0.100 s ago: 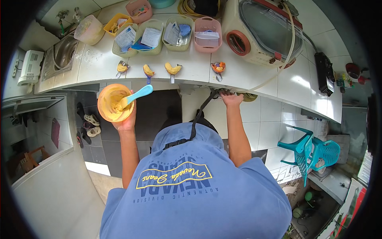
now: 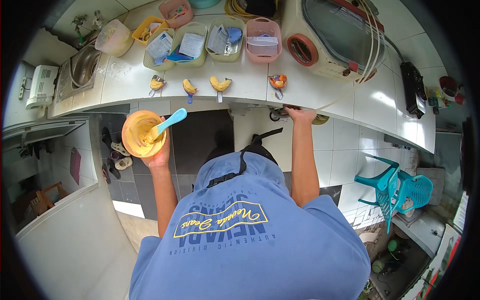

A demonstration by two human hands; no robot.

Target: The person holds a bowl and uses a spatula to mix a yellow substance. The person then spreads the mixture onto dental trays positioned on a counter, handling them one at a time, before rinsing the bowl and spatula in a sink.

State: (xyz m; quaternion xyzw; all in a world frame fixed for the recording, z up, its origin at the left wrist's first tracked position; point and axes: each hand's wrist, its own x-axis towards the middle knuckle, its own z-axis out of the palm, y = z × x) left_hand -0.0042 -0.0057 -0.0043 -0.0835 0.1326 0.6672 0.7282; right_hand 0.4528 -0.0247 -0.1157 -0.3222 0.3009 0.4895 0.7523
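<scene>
Left hand (image 2: 159, 159): out past the near edge of the table (image 2: 245, 92), fingers curled in around the orange bowl, partly hidden by it.
Orange bowl (image 2: 130, 125): held in front of the table's left part, its mouth facing up.
Yellow paste (image 2: 141, 145): smeared inside the bowl.
Blue spatula (image 2: 172, 120): leaning in the bowl, tip in the paste, handle angled toward the table's near edge.
Right hand (image 2: 301, 116): at the table's near edge, right of its middle; fingertips hidden, so I cannot tell how far open or whether they hold anything.
Filled trays (image 2: 220, 85): four, spaced along the table's near edge.
Baskets (image 2: 263, 52): farther back on the table.
</scene>
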